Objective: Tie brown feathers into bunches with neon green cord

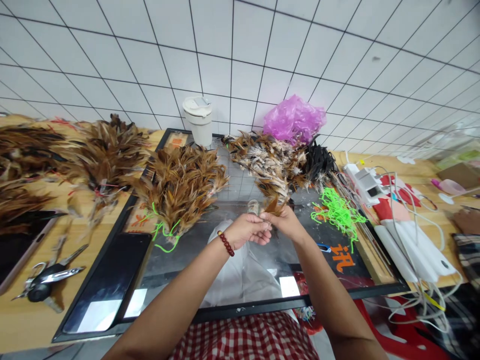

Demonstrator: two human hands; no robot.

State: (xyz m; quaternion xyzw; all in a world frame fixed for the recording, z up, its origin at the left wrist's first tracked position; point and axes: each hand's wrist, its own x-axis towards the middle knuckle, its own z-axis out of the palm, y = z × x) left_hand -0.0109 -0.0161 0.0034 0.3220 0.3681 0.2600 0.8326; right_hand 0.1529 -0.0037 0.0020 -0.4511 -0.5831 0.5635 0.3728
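Observation:
Over the dark glass panel [168,272], my two hands meet at the fingertips. My right hand [287,224] is closed on a small bunch of brown feathers [275,205], whose tips fan upward. My left hand [249,231], with a dark red bead bracelet at the wrist, is pinched close against the right fingers; what lies in its grip is hidden. Just behind the hands lies a pile of loose brown and pale feathers [272,157]. To the left, a large heap of brown feathers [183,182] has bright green ties [165,235] at its near end.
Green strings [337,212] lie on the right, near black feathers [320,162]. Behind stand a white lidded cup [198,120] and a pink plastic bag [294,120]. A phone [108,282] and keys [50,277] lie left; power strips with cables [416,245] lie right, near another person's sleeve [468,255].

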